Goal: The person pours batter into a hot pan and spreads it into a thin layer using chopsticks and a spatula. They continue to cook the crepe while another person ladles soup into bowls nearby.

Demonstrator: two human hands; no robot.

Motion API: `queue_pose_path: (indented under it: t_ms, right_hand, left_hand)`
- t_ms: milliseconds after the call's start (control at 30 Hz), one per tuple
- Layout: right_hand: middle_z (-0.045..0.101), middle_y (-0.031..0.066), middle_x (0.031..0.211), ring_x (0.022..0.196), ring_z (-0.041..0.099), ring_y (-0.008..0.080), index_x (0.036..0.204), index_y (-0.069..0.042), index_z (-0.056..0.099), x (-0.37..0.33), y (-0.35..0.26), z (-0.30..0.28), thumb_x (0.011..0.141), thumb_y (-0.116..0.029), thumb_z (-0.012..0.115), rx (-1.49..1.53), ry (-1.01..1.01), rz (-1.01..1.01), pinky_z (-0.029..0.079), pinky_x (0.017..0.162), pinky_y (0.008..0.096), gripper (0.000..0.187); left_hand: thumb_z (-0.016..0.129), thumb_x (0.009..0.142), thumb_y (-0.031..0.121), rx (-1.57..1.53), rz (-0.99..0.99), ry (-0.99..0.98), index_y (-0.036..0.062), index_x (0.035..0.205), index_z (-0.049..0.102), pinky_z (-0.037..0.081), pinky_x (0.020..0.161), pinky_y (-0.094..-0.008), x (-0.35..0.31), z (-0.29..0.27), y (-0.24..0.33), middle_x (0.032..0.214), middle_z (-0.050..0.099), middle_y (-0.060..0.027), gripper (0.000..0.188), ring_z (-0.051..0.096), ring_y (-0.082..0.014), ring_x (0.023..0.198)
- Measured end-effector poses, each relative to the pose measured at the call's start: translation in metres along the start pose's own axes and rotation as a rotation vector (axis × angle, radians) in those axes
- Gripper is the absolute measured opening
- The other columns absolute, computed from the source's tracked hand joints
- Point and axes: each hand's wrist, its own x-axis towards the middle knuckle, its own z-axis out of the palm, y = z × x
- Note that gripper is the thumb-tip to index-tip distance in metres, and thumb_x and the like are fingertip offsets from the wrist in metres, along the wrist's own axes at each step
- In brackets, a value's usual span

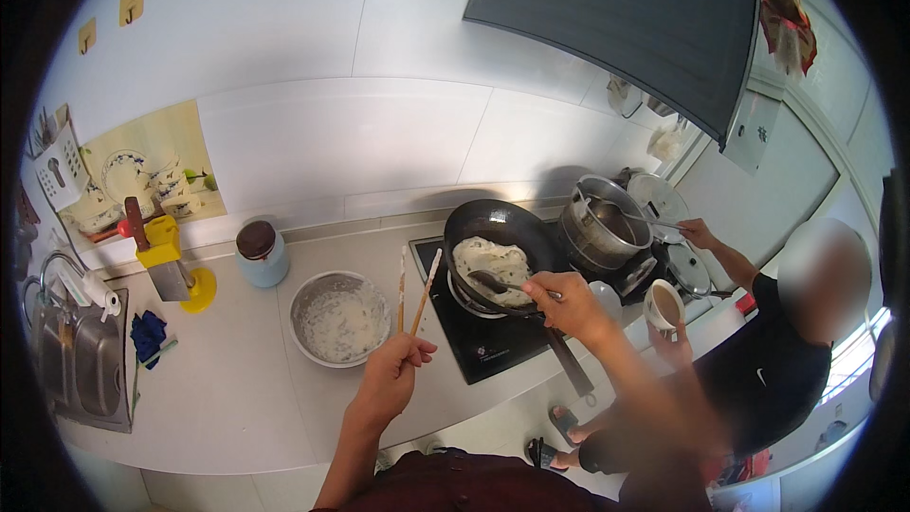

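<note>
The fingers of the left hand (391, 374) are curling inward, pinching a pair of wooden chopsticks (427, 293); the sticks are pointing away from the body, their far ends standing apart and showing whitish smears. The fingers of the right hand (572, 303) are pressing together around the handle of a metal spoon (488, 280), whose dark head is resting in a pale layer of batter (488, 258). That batter is lying in the bottom of a black wok (502, 218), which is sitting on a black glass cooktop (493, 351), its long handle (569, 360) sloping down toward the lower right, beneath the right forearm.

Left of the chopsticks, a stainless steel bowl (305, 341) is standing on the pale countertop (227, 384), holding a white, lumpy mixture (343, 322). Beyond it, a light blue jar (263, 265) with a brown lid is standing near the wall. Farther left, a cleaver (171, 280) is leaning at a yellow holder (164, 242), and a dark blue cloth (148, 337) is lying near the sink (100, 360).

To the right of the wok, a co-worker in black (758, 360) is dipping a long-handled utensil (654, 221) into a metal pot (592, 245) and holding a white bowl of brownish liquid (665, 308).
</note>
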Motion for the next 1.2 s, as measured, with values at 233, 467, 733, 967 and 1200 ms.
queue_pose_path:
  t_ms: [233, 467, 733, 967, 1200]
  right_hand:
    - [0.056, 0.0134, 0.061, 0.049, 0.058, 0.0228, 0.076, 0.001, 0.06, -0.003, 0.054, -0.005, 0.088, -0.022, 0.058, -0.126, 0.098, -0.168, 0.043, 0.048, 0.0335, 0.026]
    - [0.057, 0.0082, 0.063, 0.05, 0.058, 0.014, 0.081, 0.003, 0.061, -0.054, 0.081, -0.041, 0.088, -0.013, 0.055, 0.031, 0.108, 0.031, 0.045, 0.045, 0.0279, 0.018]
    - [0.06, 0.011, 0.074, 0.056, 0.063, 0.0166, 0.094, 0.007, 0.061, -0.046, 0.112, -0.042, 0.091, -0.015, 0.053, 0.385, 0.199, 0.243, 0.053, 0.048, 0.0254, 0.024]
    - [0.061, 0.0113, 0.076, 0.061, 0.064, 0.0189, 0.093, 0.008, 0.061, -0.056, 0.131, -0.047, 0.091, -0.013, 0.054, 0.475, 0.237, 0.288, 0.055, 0.053, 0.0278, 0.021]
    - [0.061, 0.0115, 0.076, 0.061, 0.064, 0.0197, 0.091, 0.007, 0.061, -0.054, 0.135, -0.058, 0.09, -0.011, 0.054, 0.562, 0.271, 0.258, 0.056, 0.054, 0.0281, 0.02]
  left_hand:
    - [0.036, 0.072, -0.017, 0.016, -0.004, -0.003, 0.0021, 0.073, 0.042, 0.046, 0.076, -0.03, 0.001, 0.005, 0.003, 0.091, 0.063, -0.0135, 0.02, 0.057, -0.0168, 0.08]
    - [0.038, 0.072, -0.016, 0.101, 0.054, -0.047, 0.0001, 0.075, 0.046, 0.048, 0.073, -0.0324, 0.004, 0.012, -0.007, 0.09, 0.063, -0.0141, 0.018, 0.06, -0.0207, 0.079]
    - [0.04, 0.073, -0.014, 0.13, 0.058, -0.119, 0.0006, 0.079, 0.048, 0.049, 0.071, -0.0337, 0.007, 0.038, -0.006, 0.091, 0.063, -0.0141, 0.018, 0.061, -0.0247, 0.079]
    - [0.038, 0.075, -0.014, 0.171, 0.049, -0.103, 0.0005, 0.078, 0.044, 0.048, 0.073, -0.0318, 0.005, 0.035, -0.001, 0.091, 0.062, -0.0136, 0.016, 0.061, -0.0228, 0.08]
    - [0.036, 0.076, -0.015, 0.091, -0.032, -0.058, 0.0012, 0.075, 0.042, 0.048, 0.076, -0.0312, -0.005, 0.029, 0.004, 0.093, 0.062, -0.0152, 0.017, 0.06, -0.0199, 0.082]
